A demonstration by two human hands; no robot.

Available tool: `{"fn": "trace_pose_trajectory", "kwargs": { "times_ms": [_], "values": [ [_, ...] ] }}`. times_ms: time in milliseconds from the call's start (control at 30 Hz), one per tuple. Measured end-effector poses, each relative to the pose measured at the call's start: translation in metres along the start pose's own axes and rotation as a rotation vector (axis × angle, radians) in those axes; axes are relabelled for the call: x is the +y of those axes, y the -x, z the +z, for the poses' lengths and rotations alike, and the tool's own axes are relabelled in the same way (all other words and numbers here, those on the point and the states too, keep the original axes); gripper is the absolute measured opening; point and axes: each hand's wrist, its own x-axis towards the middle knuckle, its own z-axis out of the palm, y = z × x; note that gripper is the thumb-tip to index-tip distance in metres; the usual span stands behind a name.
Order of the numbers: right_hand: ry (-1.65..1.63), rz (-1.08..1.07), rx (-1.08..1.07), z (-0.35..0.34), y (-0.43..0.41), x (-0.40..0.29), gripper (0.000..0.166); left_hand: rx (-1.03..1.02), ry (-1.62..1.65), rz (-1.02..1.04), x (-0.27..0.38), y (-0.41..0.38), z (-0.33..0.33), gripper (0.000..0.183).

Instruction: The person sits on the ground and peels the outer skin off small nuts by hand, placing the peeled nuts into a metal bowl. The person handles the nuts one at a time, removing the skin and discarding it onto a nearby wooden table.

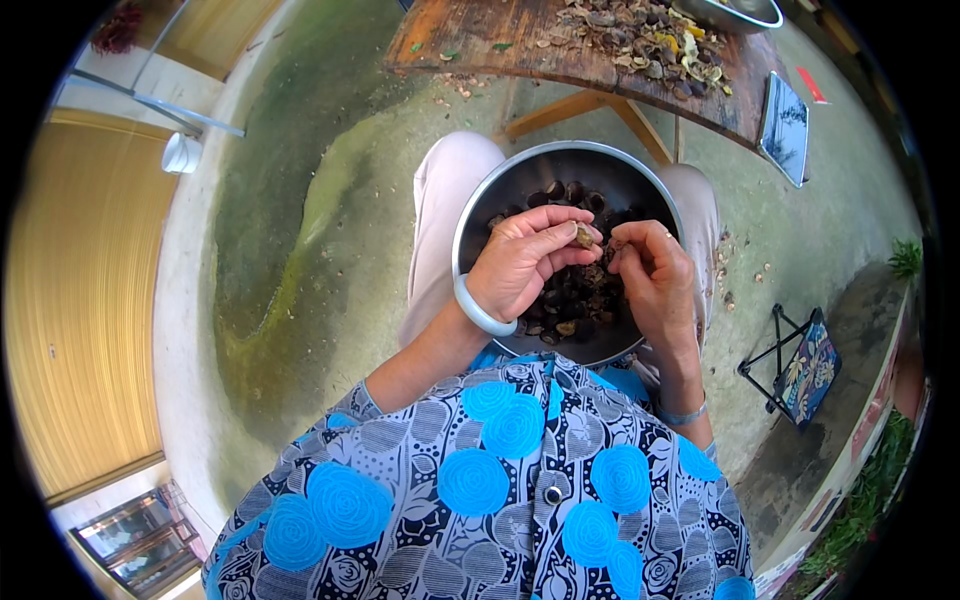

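Observation:
A wide metal bowl [466, 217] rests between my knees, with many dark brown nuts [559, 300], which look like chestnuts, and bits of shell inside. Above it, my left hand [517, 262] pinches a small yellowish-brown nut [584, 238] between thumb and fingers. Just to the right, also over the bowl, is my right hand [658, 274]. Its thumb and fingertips are pressed together close to that nut, and I can make out nothing between them. Both hands partly hide the bowl's contents.
Ahead stands a wooden table [480, 37] bearing a heap of shells and peelings [660, 45], a metal basin [739, 13] and a tablet-like device [785, 127] at its corner. A folding stool [806, 371] is on the concrete floor at right. Shell scraps litter the floor.

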Motion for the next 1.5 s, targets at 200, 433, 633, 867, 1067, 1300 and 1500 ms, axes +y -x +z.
{"fn": "trace_pose_trajectory", "kwargs": {
  "times_ms": [200,433,633,867,1067,1300,1500],
  "values": [
    [0.036,-0.010,-0.030,0.003,0.003,-0.016,0.006,0.049,-0.098,0.071,-0.004,0.000,0.001,0.022],
    [0.095,-0.010,0.017,0.009,0.002,-0.013,0.004,0.024,-0.249,0.174,-0.010,0.000,0.001,0.021],
    [0.060,0.079,0.013,0.009,0.002,-0.014,0.003,0.028,-0.221,0.151,-0.007,0.002,0.004,0.021],
    [0.018,0.147,0.026,0.008,0.000,-0.009,0.003,0.047,-0.070,0.060,-0.003,0.000,0.000,0.021],
    [0.099,-0.166,0.032,0.008,-0.006,0.011,0.003,0.033,0.033,0.021,-0.001,-0.002,-0.003,0.021],
    [-0.032,0.092,-0.014,0.011,0.002,-0.016,0.009,0.078,-0.028,0.072,-0.005,-0.002,-0.002,0.021],
    [0.104,-0.034,0.021,0.011,0.002,-0.014,0.007,0.060,-0.224,0.154,-0.007,0.000,0.001,0.021]
  ]
}}
